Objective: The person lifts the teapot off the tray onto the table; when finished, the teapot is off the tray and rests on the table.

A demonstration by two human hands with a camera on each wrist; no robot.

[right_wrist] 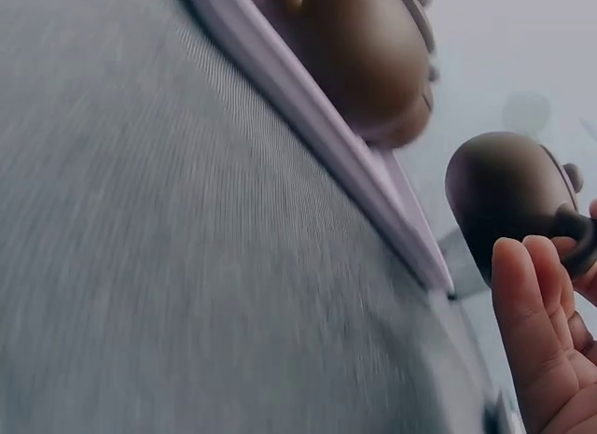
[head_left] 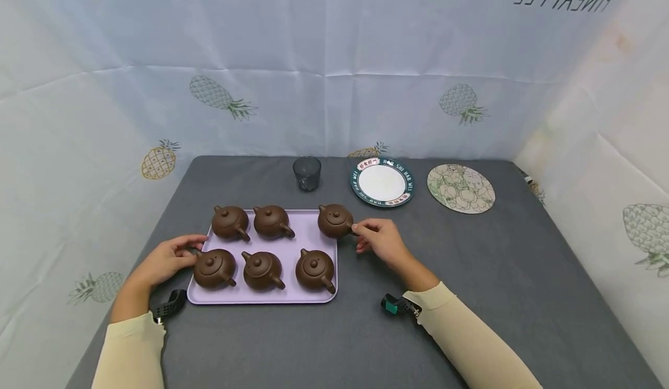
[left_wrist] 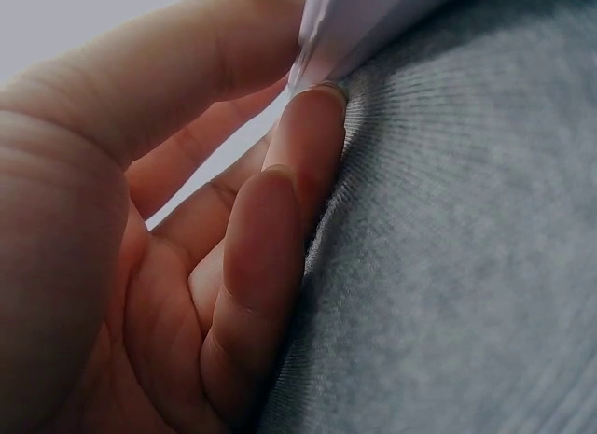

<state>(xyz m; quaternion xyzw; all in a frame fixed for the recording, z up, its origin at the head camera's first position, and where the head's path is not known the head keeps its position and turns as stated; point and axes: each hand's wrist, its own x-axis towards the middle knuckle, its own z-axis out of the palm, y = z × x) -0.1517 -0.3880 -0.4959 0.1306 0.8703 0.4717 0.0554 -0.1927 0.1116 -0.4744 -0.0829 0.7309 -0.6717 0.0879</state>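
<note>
My right hand [head_left: 380, 239] pinches the handle of a small brown teapot [head_left: 334, 222] over the far right corner of the lilac tray [head_left: 261, 303]. In the right wrist view this teapot [right_wrist: 504, 196] hangs above the tray rim, tilted in that picture. My left hand [head_left: 166, 259] grips the tray's left edge; the left wrist view has its thumb and fingertips at the rim [left_wrist: 322, 33]. Beside that hand sits the front left teapot [head_left: 215, 269]. Two more teapots, one of them the middle one [head_left: 262, 271], complete the front row. Two others [head_left: 230, 223] stand in the back row.
Behind the tray stands a dark glass cup [head_left: 307, 174]. A green-rimmed white plate [head_left: 382, 182] lies right of it, then a round patterned mat [head_left: 461, 188]. Grey cloth [head_left: 470, 273] covers the table, and a pineapple-print curtain [head_left: 324, 110] rises behind.
</note>
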